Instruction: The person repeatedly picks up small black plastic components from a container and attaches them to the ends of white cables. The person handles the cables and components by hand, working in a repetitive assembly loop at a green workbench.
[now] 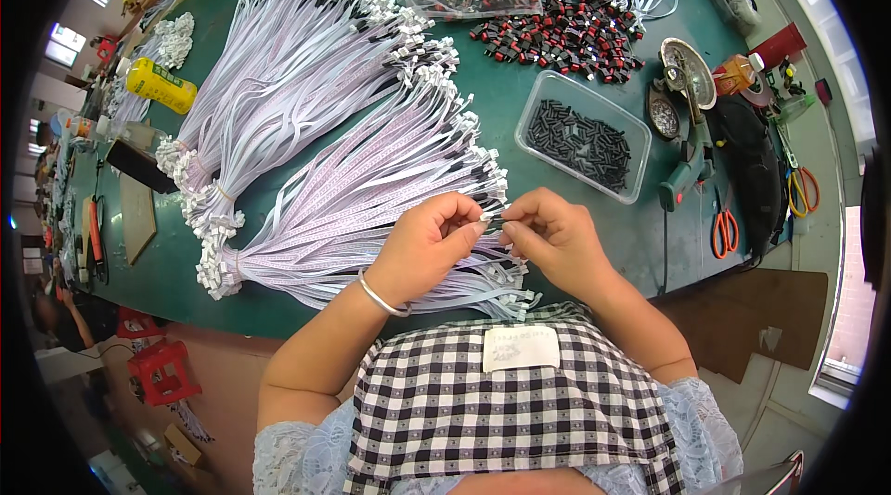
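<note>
Part pinched between fingertips too small to identify.

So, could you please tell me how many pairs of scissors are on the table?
2: orange-handled scissors near the table's right edge, and yellow-and-red-handled scissors further right. More may hide among the tools.

You're at an assembly workshop bench, green worktable, bundled ribbon cables, piled red-and-black connectors, tray of black parts, scissors, co-workers nearby.

Both hands meet over a green table: the left hand and right hand pinch one white connector between fingertips. Bundled ribbon cables fan out beneath them. A clear tray of black parts sits near the right hand.
</note>
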